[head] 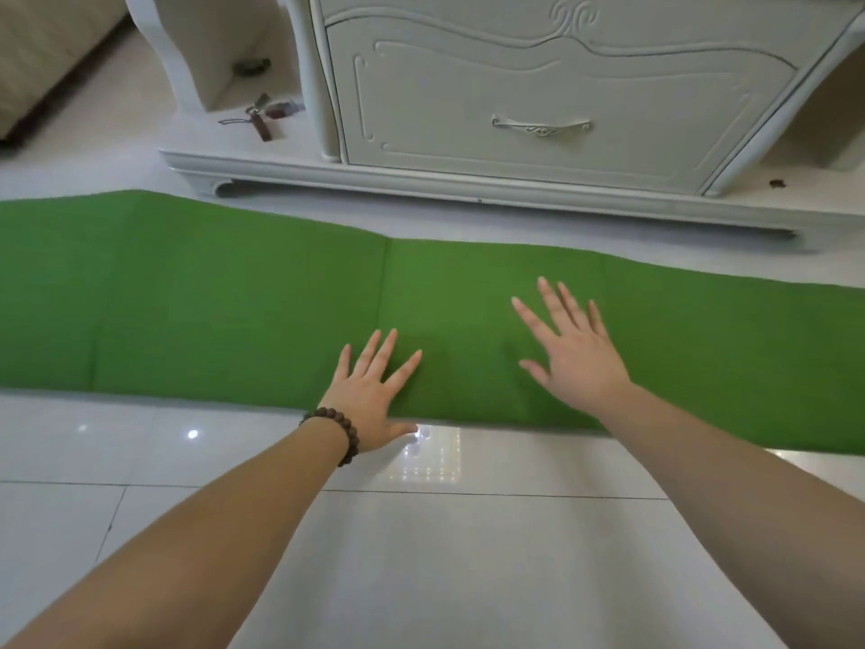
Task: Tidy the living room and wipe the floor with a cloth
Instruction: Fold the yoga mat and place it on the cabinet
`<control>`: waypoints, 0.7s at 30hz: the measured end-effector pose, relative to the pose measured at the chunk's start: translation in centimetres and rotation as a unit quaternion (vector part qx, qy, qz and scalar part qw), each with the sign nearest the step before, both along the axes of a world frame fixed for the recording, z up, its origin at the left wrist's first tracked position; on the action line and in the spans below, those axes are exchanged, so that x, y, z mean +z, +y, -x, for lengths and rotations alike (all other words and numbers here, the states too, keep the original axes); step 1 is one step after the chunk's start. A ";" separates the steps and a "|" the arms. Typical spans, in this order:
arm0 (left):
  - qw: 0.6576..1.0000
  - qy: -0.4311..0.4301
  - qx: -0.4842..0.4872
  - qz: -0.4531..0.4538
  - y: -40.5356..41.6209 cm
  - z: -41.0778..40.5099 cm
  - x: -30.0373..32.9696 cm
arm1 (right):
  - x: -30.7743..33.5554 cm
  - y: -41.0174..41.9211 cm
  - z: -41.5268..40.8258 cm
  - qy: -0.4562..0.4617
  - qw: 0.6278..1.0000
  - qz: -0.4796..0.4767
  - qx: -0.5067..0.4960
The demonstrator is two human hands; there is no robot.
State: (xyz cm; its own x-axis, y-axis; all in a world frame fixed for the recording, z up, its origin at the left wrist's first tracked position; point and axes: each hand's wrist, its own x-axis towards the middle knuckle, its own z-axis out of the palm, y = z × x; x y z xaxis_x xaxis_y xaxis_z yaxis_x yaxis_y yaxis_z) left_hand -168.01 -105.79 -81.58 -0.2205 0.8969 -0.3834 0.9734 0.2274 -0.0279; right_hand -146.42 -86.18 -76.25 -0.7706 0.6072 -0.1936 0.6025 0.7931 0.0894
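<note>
- A long green cloth (234, 302) lies flat on the white tiled floor (421, 555); it runs left to right across the room, parallel to the white cabinet (538, 86), w/ a strip of bare floor between them.
- The person reaches both bare arms forward and down to the cloth.
- Left hand (374, 391): fully open, fingers spread, palm down on the near edge of the cloth. The thumb goes past the edge, onto the tile. It grips nothing.
- On the left wrist is a dark bead bracelet (337, 433).
- Right hand (571, 348): also wide open, fingers spread, palm down, more far into the cloth than the left, approx. at the middle of its width. It holds nothing. If the palm really presses the cloth or is just above, I cannot tell.
- The two hands are near each other but apart, green cloth visible between.
- The cloth has some faint fold lines across it, one just left of the hands.
- The cabinet has a carved drawer front w/ a metal handle (540, 126).
- On the cabinet's low base, left side, lie some small dark items (262, 119); too small to say what they are.
- Top left corner: part of a beige furniture (42, 53), prob. a sofa.
</note>
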 end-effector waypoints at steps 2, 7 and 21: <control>1.000 -0.002 0.014 0.025 -0.1 -0.2 -1.5 | -2.3 -1.4 -1.0 -0.046 0.997 0.058 0.000; 0.997 -0.012 0.060 0.044 0.2 0.1 -3.4 | -7.5 -3.2 -3.8 -0.113 0.980 0.145 -0.070; 0.989 -0.061 0.124 0.056 1.8 -0.3 -2.3 | -5.5 -1.6 -2.4 -0.085 0.962 0.234 -0.114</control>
State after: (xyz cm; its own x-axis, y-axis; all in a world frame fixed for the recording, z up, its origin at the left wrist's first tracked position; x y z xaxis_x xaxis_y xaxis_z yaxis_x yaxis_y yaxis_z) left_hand -167.67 -103.97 -83.89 -0.3754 0.7715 -0.5137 0.8854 0.4623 0.0474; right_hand -144.06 -87.80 -81.72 -0.5601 0.5723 -0.5989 0.7743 0.6187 -0.1329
